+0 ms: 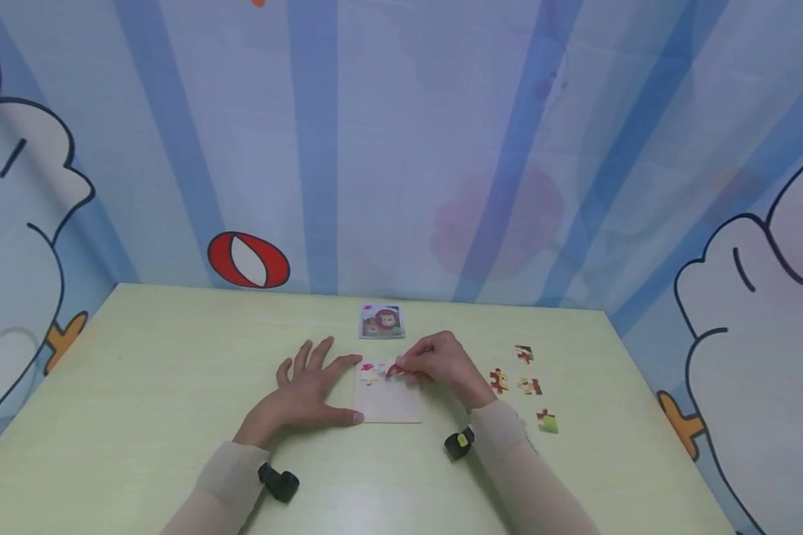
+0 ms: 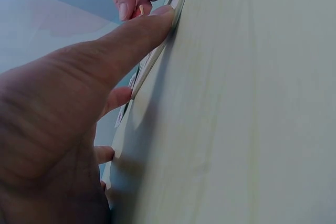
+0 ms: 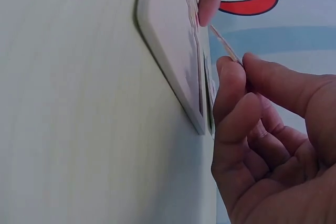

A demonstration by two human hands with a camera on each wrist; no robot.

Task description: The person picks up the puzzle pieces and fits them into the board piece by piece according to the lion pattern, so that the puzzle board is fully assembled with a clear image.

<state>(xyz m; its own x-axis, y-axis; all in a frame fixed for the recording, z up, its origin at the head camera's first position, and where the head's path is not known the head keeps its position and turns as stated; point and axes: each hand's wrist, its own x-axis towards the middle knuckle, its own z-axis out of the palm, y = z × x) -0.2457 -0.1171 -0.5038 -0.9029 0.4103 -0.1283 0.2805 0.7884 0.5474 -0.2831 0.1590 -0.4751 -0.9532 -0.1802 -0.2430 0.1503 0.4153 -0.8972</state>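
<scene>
A square white puzzle board lies on the table with a pink-marked puzzle piece in its far left corner. My left hand is spread at the board's left side, thumb and index fingertip touching its edge. Between thumb and fingers my right hand pinches a puzzle piece with some red on it, held tilted just above the board's far side. The right wrist view shows that piece edge-on, apart from the board. Behind the board lies a lion picture card.
Several loose puzzle pieces lie to the right of the board, among them a brown-and-orange piece and a green-cornered piece. A patterned blue curtain hangs behind the table's far edge.
</scene>
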